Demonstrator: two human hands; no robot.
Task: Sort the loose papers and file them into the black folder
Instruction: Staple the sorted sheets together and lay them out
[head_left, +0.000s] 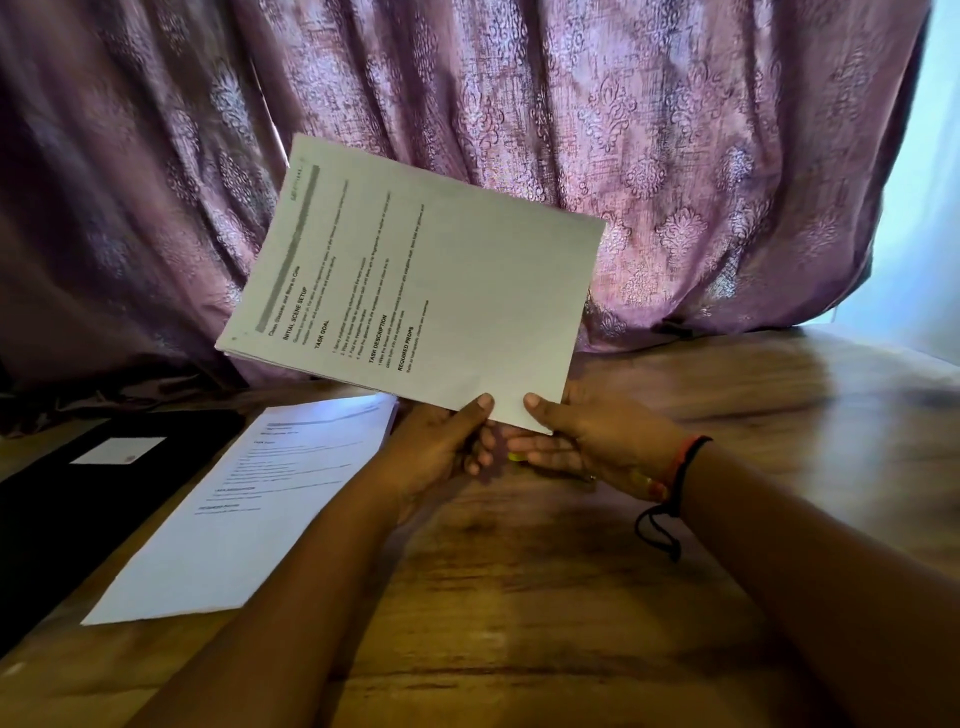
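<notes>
A stack of printed white papers (447, 291) is held up above the wooden table, tilted with its text running sideways. My left hand (441, 447) pinches its near edge with the thumb on top and fingers beneath. Right beside it, my right hand (597, 447) pinches the same edge in the same way. A second pile of printed papers (249, 509) lies flat on the table to the left. The black folder (67, 488) lies closed at the far left, with a white label on its cover.
The wooden table (571, 597) spreads under both arms. A purple patterned curtain (675, 156) hangs just behind the table's far edge. A bright window strip shows at the far right. A black cord bracelet hangs from my right wrist.
</notes>
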